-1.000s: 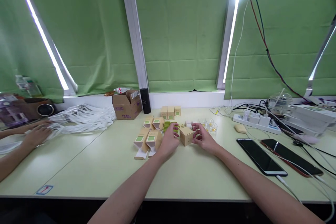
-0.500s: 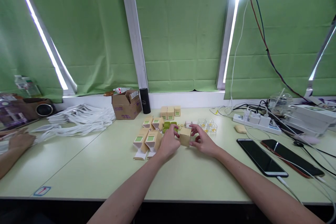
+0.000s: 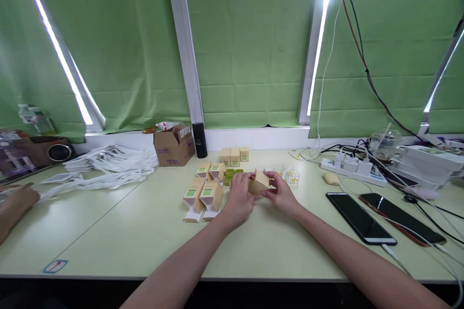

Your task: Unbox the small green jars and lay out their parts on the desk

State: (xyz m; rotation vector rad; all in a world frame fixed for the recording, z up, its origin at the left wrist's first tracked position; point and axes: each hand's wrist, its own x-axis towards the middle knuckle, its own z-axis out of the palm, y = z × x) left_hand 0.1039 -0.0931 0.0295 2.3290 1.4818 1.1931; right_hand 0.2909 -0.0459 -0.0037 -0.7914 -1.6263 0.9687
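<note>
A small tan cardboard box (image 3: 258, 182) is held up between my two hands, tilted. My left hand (image 3: 239, 198) is closed on its left side, the back of the hand toward me. At the box's right side, my right hand (image 3: 282, 194) grips it with thumb and fingers. Left of my left hand stand several similar boxes with green labels (image 3: 210, 193), the front ones with flaps hanging out. Green containers (image 3: 230, 175) sit just beyond my left hand. Several clear cups with yellow bits (image 3: 288, 174) lie beyond my right hand.
Three closed tan boxes (image 3: 235, 155) stand at the back, near a black cylinder (image 3: 199, 140) and a brown carton (image 3: 174, 146). White straps (image 3: 112, 164) lie left, beside another person's hand (image 3: 18, 203). Phones (image 3: 358, 217), cables and a power strip (image 3: 353, 170) occupy the right.
The box has been tipped and turned in my hands and raised slightly. My left hand has rolled over its left side. The other person's hand at the left has shifted further left.
</note>
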